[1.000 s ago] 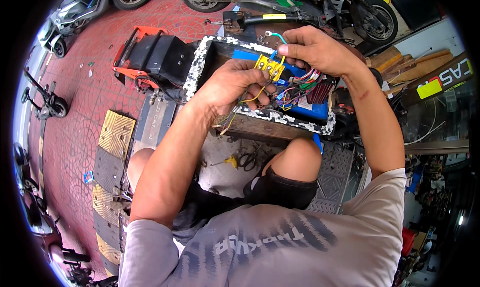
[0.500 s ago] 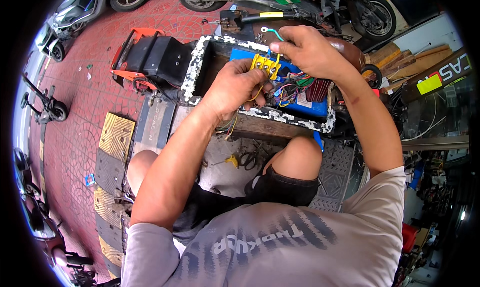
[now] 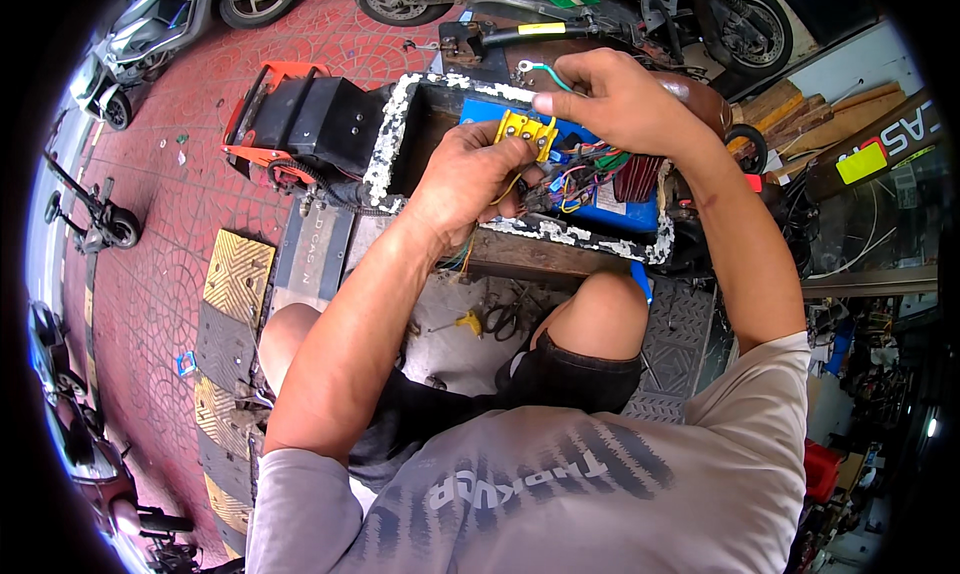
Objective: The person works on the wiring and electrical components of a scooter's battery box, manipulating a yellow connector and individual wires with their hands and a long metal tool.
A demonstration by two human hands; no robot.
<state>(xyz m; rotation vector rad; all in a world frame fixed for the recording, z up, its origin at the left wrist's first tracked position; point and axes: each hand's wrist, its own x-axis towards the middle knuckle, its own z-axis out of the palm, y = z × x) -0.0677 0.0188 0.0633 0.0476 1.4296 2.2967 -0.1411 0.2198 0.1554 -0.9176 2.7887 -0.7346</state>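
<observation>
My left hand (image 3: pixel 462 179) is closed on a yellow terminal block (image 3: pixel 527 134) with a row of metal screws, the thumb lying on its near edge. Thin wires hang below those fingers. Just beyond the block, my right hand (image 3: pixel 625 99) is closed around a green wire (image 3: pixel 547 68) whose ring lug sticks out to the left past the index finger. Both hands are over an open box (image 3: pixel 391 139) with a black rim flaked white. Inside lie a blue pack (image 3: pixel 482 111) and a tangle of coloured wires (image 3: pixel 575 184).
Between my knees, a yellow-handled screwdriver (image 3: pixel 467 321) and black scissors (image 3: pixel 503 321) lie on the floor. An orange-and-black scooter end (image 3: pixel 290 119) adjoins the box. Wood pieces (image 3: pixel 815 124) are stacked at the right, and parked scooters (image 3: pixel 160 24) stand on the red paving.
My right hand has shifted slightly left with the green wire, and its lug has dipped a little. The yellow block in my left hand has moved slightly left.
</observation>
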